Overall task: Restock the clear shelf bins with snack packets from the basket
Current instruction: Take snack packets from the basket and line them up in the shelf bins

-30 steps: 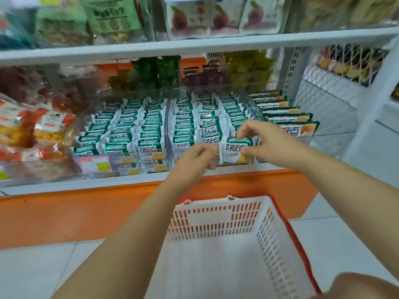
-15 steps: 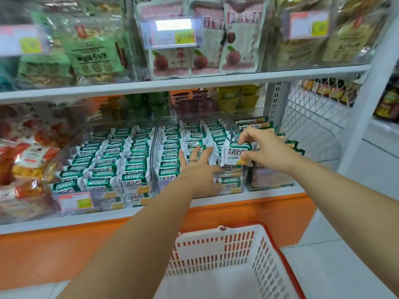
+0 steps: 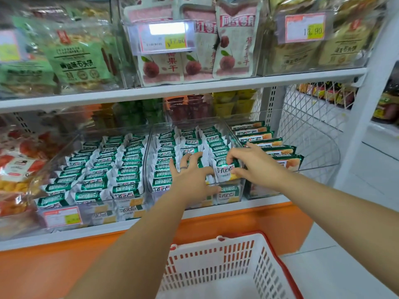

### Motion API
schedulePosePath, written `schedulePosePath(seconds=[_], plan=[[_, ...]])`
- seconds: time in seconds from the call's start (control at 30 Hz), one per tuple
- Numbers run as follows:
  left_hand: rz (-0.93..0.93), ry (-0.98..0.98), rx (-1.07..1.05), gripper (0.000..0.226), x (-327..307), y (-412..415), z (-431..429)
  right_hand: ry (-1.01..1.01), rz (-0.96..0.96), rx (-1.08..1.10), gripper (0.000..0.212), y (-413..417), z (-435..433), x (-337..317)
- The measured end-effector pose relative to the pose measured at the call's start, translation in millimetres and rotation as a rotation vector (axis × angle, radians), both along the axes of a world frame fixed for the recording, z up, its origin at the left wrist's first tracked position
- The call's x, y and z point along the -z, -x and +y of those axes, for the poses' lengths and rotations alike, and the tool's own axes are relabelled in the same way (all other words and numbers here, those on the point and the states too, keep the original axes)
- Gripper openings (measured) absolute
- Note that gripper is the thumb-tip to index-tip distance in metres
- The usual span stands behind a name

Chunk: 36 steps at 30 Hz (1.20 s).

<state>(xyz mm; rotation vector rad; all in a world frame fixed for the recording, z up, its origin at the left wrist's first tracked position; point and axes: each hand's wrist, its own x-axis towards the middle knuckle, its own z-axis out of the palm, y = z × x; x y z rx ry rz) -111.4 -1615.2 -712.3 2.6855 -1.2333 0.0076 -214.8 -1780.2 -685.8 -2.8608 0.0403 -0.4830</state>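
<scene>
My right grip (image 3: 257, 167) clamped on one packet (image 3: 225, 172), at middle bin (image 3: 187, 124) front-right corner. My left grip (image 3: 192, 180) apart, fingers spread on that bin's green rows (image 3: 166, 160). Basket (image 3: 269, 268) below shelf (image 3: 108, 230) edge.

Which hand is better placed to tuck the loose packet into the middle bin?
Right. The right hand pinches the green-and-white packet at the front right corner of the middle bin. The left hand lies spread over the neighbouring rows, holding nothing.
</scene>
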Motion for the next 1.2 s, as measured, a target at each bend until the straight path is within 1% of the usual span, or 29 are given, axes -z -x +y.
schedulePosePath(seconds=[0.07,0.2,0.27,0.3,0.4,0.5,0.63,0.7,0.8,0.9,0.93,1.0,1.07,1.13,1.2], plan=[[-0.009,0.038,-0.019,0.041,0.5,1.2,-1.2,0.054,-0.002,-0.029,0.016,-0.2,-0.4,7.5],[-0.163,0.187,-0.016,0.049,5.1,7.5,-0.6,0.016,-0.038,-0.023,0.015,-0.1,-5.2,14.3],[-0.18,0.242,0.012,0.055,6.5,11.4,0.1,0.027,-0.03,-0.029,0.017,-0.5,-6.9,13.0],[-0.176,0.268,0.027,0.054,7.0,12.8,-0.2,0.044,-0.017,-0.039,0.018,-0.2,-7.9,11.5],[-0.203,0.31,0.053,0.042,7.1,13.8,-4.6,0.14,0.011,-0.07,0.022,2.0,-13.5,8.2],[-0.262,0.301,0.065,0.037,10.0,11.6,-8.7,0.203,-0.025,-0.082,0.022,2.0,-16.6,9.0],[-0.345,0.365,0.078,0.029,20.5,6.7,-10.3,0.238,-0.07,-0.115,0.02,-2.6,-13.6,14.4],[-0.383,0.375,0.084,0.028,25.0,5.1,-12.6,0.247,-0.073,-0.124,0.021,-1.0,-17.2,19.2],[-0.398,0.367,0.121,0.026,21.9,4.1,-15.0,0.316,-0.087,-0.125,0.023,3.8,-25.8,20.7],[-0.459,0.356,0.158,0.016,23.5,2.3,-12.2,0.342,-0.125,-0.11,0.023,7.4,-26.2,20.3],[-0.469,0.354,0.159,0.018,25.0,2.3,-10.9,0.331,-0.144,-0.101,0.022,8.8,-25.2,22.3],[-0.487,0.352,0.166,0.028,28.6,2.1,-8.9,0.3,-0.169,-0.066,0.018,12.3,-23.3,28.8],[-0.529,0.338,0.181,0.029,32.3,3.4,-7.4,0.283,-0.18,-0.019,0.015,16.0,-21.7,37.2],[-0.579,0.293,0.185,0.028,35.6,4.6,-6.8,0.319,-0.174,0.015,0.017,17.4,-19.0,43.9],[-0.609,0.244,0.199,0.023,36.3,5.7,-7.2,0.405,-0.167,0.032,0.02,16.3,-16.1,46.5]])
